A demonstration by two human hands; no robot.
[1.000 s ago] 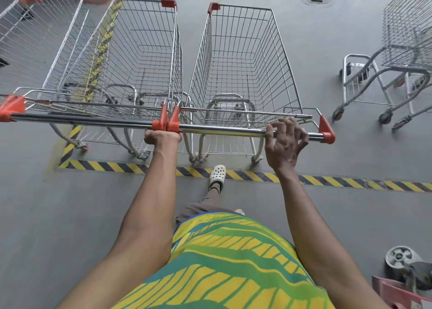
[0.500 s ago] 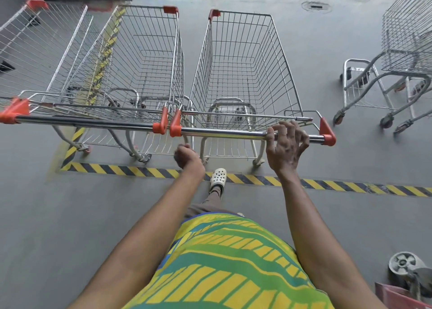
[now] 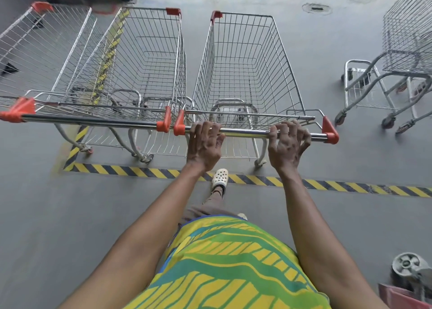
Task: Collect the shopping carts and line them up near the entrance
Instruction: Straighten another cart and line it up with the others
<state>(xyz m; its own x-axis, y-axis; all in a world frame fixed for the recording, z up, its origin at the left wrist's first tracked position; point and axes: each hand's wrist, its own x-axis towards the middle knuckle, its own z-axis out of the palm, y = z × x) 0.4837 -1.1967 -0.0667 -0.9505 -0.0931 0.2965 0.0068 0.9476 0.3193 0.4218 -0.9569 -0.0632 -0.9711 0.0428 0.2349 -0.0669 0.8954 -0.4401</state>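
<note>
A silver wire shopping cart [image 3: 245, 74] with red corner caps is seen at the centre of the frame, beyond a yellow-and-black striped floor line [image 3: 131, 171]. Its chrome handle bar [image 3: 247, 133] is gripped by the left hand [image 3: 204, 146] near the left cap and by the right hand [image 3: 288, 146] near the right cap, fingers curled over the bar's top. A matching wire cart [image 3: 145, 58] is parked just beside it, centre left.
</note>
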